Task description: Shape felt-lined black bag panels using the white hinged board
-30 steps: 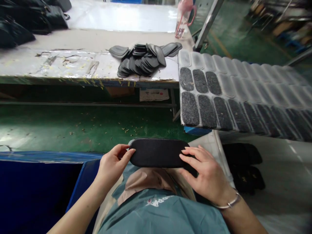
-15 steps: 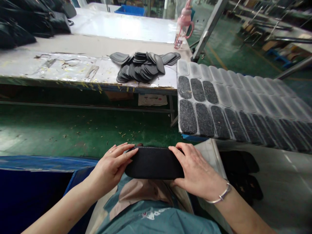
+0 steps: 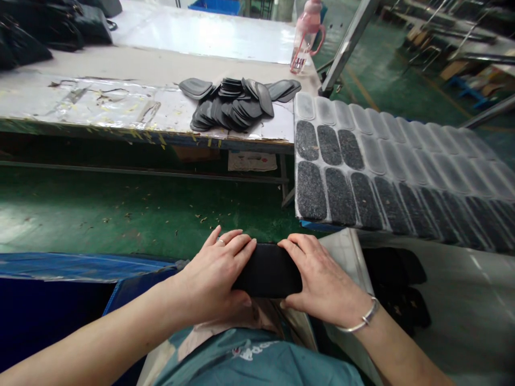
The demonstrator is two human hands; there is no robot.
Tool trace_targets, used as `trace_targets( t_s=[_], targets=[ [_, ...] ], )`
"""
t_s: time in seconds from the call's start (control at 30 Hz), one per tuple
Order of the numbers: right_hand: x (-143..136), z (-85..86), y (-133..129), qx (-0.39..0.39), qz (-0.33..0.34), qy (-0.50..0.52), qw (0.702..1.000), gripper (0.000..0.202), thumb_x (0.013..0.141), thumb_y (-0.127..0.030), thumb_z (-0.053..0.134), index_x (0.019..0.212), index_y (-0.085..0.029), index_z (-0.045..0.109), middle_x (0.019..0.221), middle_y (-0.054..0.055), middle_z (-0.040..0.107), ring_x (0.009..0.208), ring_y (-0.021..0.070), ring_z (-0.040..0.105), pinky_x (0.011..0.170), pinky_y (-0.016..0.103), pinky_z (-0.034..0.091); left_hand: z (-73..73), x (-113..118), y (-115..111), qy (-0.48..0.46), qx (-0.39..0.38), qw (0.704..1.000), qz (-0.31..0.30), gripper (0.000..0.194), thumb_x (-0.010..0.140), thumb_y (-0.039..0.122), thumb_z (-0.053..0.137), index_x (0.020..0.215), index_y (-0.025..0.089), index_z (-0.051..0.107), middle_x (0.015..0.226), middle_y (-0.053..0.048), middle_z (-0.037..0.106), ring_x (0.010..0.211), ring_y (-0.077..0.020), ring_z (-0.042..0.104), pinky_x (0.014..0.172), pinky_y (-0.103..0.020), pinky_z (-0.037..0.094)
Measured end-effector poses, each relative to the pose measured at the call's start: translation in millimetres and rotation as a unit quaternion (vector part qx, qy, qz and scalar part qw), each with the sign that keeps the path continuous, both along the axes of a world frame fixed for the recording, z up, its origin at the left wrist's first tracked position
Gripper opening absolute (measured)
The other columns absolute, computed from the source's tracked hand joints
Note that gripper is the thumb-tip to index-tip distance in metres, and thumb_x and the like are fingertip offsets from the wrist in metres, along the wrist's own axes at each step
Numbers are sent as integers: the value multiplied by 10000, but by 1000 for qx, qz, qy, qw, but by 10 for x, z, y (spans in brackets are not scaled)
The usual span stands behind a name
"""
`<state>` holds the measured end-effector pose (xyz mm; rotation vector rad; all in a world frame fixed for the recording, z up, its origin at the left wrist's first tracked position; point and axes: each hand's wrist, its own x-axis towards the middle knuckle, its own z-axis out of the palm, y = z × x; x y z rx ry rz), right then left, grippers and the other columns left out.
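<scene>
Now the left hand (image 3: 215, 276) has slid inward along the black piece (image 3: 269, 271): a moment ago it held just the left end, and here it covers much of the left part, fingers along the far edge and thumb by the near one. The right hand (image 3: 328, 281) has hardly shifted in the last half second, its fingers closed over the right end in a matching way. So the piece is grasped from both sides, with less of its face showing between the hands; I would judge the hold to be firmer and more even, with the handling unfinished. It is held above the lap, over the green apron (image 3: 257, 359), at the near middle of the scene.

The surroundings look unchanged. Dark curved pads (image 3: 231, 107) lie heaped on the tabletop (image 3: 100, 64) on the far side, left of the pink-topped bottle (image 3: 306, 40). Rows of rounded panels (image 3: 311, 190) stretch away to the right, and a blue bin (image 3: 52, 305) stands near left.
</scene>
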<state>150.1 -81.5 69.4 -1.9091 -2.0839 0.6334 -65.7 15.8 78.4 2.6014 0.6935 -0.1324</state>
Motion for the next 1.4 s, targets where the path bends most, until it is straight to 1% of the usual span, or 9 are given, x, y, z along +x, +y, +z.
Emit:
trace_targets(
  t_s=[0.1,0.2,0.3,0.5,0.8,0.9,1.0,1.17,1.4],
  targets=[
    [-7,-3,2,1,0,1,1000,803,488,-248,795,1228,-205,488,1220,91,476,1126,290,445,1013,454,416,-23,26,-18,-3,-4,1000,8,783,672,338,676,1379,161,389,1379,-141,482,1258,-317,432,1128,-587,187],
    [-11,-6,4,0,1,1,1000,792,490,-236,780,1226,-188,490,1217,96,474,1126,287,441,1018,438,411,-23,32,-39,-4,-5,1000,7,758,662,307,646,1361,148,401,1357,-151,488,1238,-321,442,1134,-587,158],
    [-5,-16,2,7,4,7,1000,767,504,-232,762,1220,-191,490,1210,103,474,1120,295,444,1002,451,418,6,51,-58,-8,-5,1000,11,721,661,281,624,1338,138,420,1321,-156,506,1227,-327,443,1132,-599,136],
    [8,-41,-9,19,9,9,1000,778,512,-275,765,1232,-198,480,1205,116,471,1108,315,445,973,484,425,68,97,-50,-11,-14,1000,14,669,669,296,631,1293,127,458,1256,-170,530,1189,-349,468,1114,-634,137],
    [12,-39,-3,19,11,-5,1000,789,503,-263,767,1236,-172,490,1206,120,472,1102,312,445,981,462,421,59,102,-41,-2,-3,1000,6,686,677,326,607,1306,97,459,1268,-172,530,1186,-344,472,1127,-624,88],
    [9,-38,-21,19,11,-13,1000,835,505,-344,804,1256,-175,483,1217,123,467,1111,318,440,1008,482,398,58,102,-43,-4,-4,1000,8,681,678,318,606,1306,103,456,1275,-171,529,1198,-343,466,1127,-627,82],
    [-12,-35,-39,16,5,-23,1000,876,505,-423,818,1265,-149,481,1220,135,462,1112,319,437,1030,495,377,37,97,-52,-3,-1,1000,9,672,675,323,606,1296,109,462,1271,-167,531,1192,-339,471,1129,-624,69],
    [-46,-44,-36,17,-6,-17,1000,773,571,-370,766,1256,-130,502,1222,137,458,1122,309,429,1040,472,372,9,88,-62,-11,6,1000,10,706,642,318,621,1298,109,460,1272,-164,531,1195,-335,467,1137,-617,22],
    [-31,-70,-29,21,-12,8,1000,767,528,-321,762,1238,-151,526,1214,117,469,1142,302,423,1087,482,326,113,115,-32,20,-22,1000,6,707,657,314,608,1314,100,456,1288,-165,521,1202,-334,456,1137,-619,22]
  ],
)
